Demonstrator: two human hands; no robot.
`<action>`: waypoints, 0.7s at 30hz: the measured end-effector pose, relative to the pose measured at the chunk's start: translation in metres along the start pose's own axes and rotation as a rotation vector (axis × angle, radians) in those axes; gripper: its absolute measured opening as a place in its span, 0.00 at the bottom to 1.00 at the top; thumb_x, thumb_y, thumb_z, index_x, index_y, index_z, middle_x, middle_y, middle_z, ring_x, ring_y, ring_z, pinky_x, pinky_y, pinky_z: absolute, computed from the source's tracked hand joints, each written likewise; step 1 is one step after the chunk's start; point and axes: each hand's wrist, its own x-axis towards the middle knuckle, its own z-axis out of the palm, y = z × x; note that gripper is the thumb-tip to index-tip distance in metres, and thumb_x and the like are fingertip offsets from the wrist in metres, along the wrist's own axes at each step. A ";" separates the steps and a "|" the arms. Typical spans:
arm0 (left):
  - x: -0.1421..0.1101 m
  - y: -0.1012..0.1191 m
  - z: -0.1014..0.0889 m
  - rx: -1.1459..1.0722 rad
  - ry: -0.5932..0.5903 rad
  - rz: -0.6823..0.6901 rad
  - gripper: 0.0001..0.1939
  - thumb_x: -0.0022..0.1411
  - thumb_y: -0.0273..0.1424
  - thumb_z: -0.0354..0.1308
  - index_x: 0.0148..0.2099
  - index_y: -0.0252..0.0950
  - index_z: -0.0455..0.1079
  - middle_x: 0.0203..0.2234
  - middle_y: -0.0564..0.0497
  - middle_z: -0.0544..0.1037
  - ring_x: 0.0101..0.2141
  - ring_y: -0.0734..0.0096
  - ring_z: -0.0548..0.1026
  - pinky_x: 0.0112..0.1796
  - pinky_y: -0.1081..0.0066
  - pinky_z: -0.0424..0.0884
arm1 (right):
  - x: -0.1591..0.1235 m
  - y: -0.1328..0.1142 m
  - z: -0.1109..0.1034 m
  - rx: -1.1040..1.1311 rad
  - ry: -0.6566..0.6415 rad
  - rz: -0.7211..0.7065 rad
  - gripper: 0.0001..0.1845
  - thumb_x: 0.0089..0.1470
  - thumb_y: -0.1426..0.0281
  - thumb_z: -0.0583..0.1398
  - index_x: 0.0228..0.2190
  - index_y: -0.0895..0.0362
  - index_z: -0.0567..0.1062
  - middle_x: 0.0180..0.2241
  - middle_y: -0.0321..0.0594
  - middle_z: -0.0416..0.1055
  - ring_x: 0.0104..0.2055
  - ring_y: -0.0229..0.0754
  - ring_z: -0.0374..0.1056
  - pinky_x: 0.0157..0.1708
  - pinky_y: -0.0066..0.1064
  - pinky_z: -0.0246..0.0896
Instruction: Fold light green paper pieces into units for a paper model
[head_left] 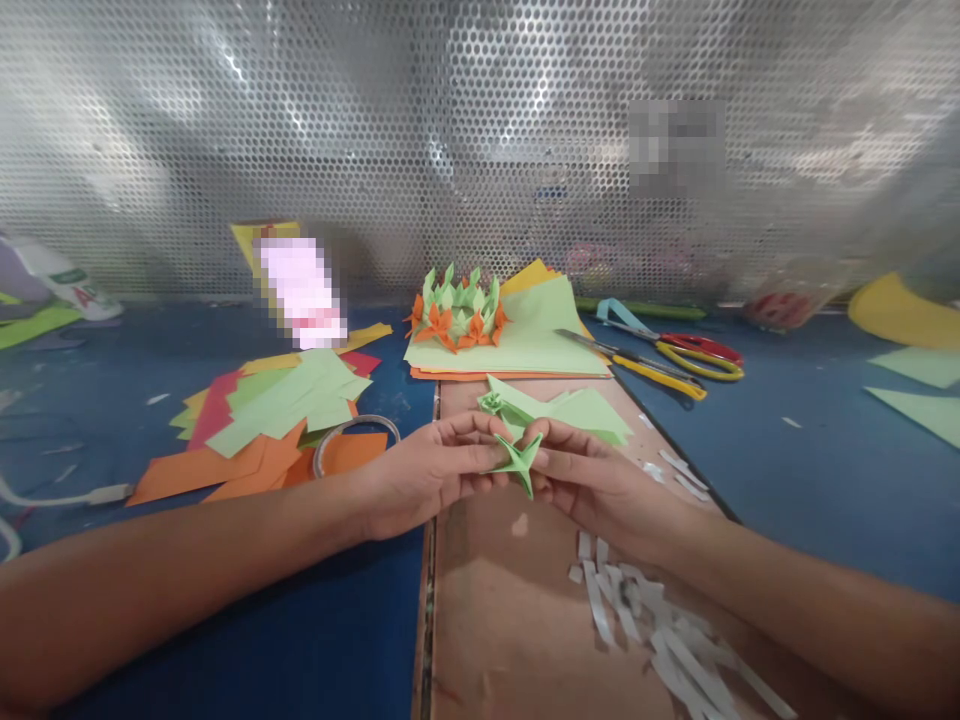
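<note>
Between my two hands is a small green origami piece (520, 460) with several pointed arms, held up over the brown board. My left hand (435, 462) pinches its left side with thumb and fingers. My right hand (581, 462) grips the right side the same way, its thumb near the fold. Just behind my fingers lie light green paper sheets (581, 410) and another small folded green piece (492, 402). Farther back, a ring of green and orange origami flowers (459, 310) stands on a stack of coloured paper (547, 325).
White paper strips (660, 630) lie scattered on the brown board (487, 620). Scissors (697, 355) and a yellow cutter (652, 376) rest at right. Left are coloured paper pieces (292, 400), a tape roll (319, 455), a propped phone (304, 290) and a white cable (67, 495). A perforated metal wall (375, 130) stands behind.
</note>
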 end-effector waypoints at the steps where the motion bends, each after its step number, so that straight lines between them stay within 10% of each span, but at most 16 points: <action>1: 0.000 0.000 0.000 -0.011 -0.001 -0.014 0.06 0.51 0.25 0.62 0.32 0.34 0.68 0.25 0.55 0.73 0.27 0.81 0.70 0.35 0.76 0.64 | 0.000 0.000 0.000 -0.003 -0.002 0.002 0.07 0.42 0.73 0.67 0.25 0.58 0.72 0.21 0.30 0.66 0.23 0.29 0.62 0.26 0.20 0.59; 21: -0.002 -0.004 -0.001 0.104 -0.018 0.039 0.10 0.50 0.33 0.64 0.32 0.36 0.66 0.26 0.55 0.70 0.31 0.74 0.72 0.38 0.70 0.66 | 0.001 0.005 0.000 -0.171 -0.025 -0.107 0.07 0.45 0.71 0.65 0.27 0.57 0.71 0.23 0.30 0.68 0.23 0.29 0.63 0.26 0.22 0.58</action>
